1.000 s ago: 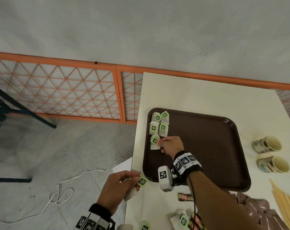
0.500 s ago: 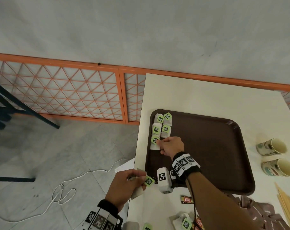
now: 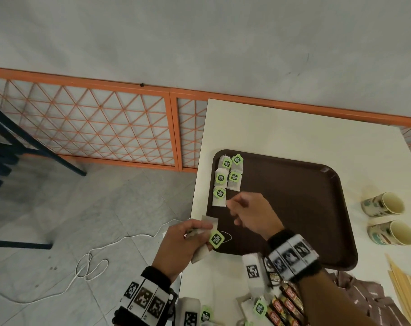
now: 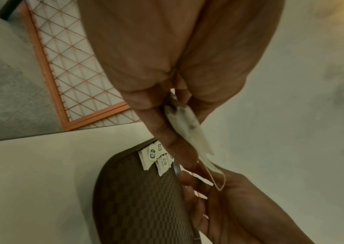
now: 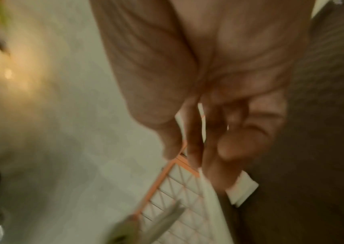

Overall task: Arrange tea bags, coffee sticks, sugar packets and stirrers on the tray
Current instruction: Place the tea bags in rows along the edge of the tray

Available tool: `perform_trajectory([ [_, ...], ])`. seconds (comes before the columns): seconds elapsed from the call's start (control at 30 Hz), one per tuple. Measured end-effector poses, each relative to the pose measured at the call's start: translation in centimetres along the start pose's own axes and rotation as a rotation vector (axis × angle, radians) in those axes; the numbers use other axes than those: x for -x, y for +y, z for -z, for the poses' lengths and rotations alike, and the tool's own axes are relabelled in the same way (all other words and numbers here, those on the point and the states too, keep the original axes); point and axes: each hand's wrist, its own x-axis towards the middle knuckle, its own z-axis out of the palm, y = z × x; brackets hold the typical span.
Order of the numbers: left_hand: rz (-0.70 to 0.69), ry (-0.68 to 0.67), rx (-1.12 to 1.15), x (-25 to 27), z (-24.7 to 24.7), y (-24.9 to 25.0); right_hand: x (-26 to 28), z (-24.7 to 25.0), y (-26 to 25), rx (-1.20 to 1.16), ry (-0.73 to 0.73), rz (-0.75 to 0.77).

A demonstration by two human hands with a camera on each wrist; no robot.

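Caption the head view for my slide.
Left hand grips tea bags beside the tray; five already placed.

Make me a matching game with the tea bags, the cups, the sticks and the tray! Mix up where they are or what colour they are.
Things:
1. tea bag with a green tag
2. two cups
3. wooden sticks
4. tray

Clues:
A. dark brown, on the table
B. held in the left hand
C. lying on their sides, right of the tray
D. pale, at the table's near right corner

Pairs: 1-B, 2-C, 3-D, 4-A
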Motion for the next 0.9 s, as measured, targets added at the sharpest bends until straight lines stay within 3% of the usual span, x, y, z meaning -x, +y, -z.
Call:
perform_trajectory([
  [0.07,-0.031,0.002,0.018,0.1,-0.7,0.5,3.2,1.0,-0.6,-0.064,-0.194,-0.016],
  [0.13,-0.056,0.012,0.022,0.3,-1.6,0.9,5.6,1.5,-0.5,-0.096,-0.283,-0.005],
  [0.27,-0.085,0.023,0.035,0.7,-3.8,0.5,8.4,1.5,0.6,-0.218,-0.175,0.069],
  [0.43,0.026,-0.007,0.378,2.1,-6.7,0.4,10.8,3.5,1.9,-0.060,0.058,0.160],
  [0.53,0.113,-0.154,0.519,3.3,-7.6,0.6,12.2,5.3,2.4,-0.165,0.002,0.180],
  [0.73,-0.013,-0.251,0.075,5.8,-10.3,1.4,14.8,7.2,2.8,-0.539,-0.176,0.122],
  [0.9,-0.020,-0.318,-0.147,8.0,-11.9,2.0,15.8,8.9,3.5,-0.644,-0.137,0.076],
])
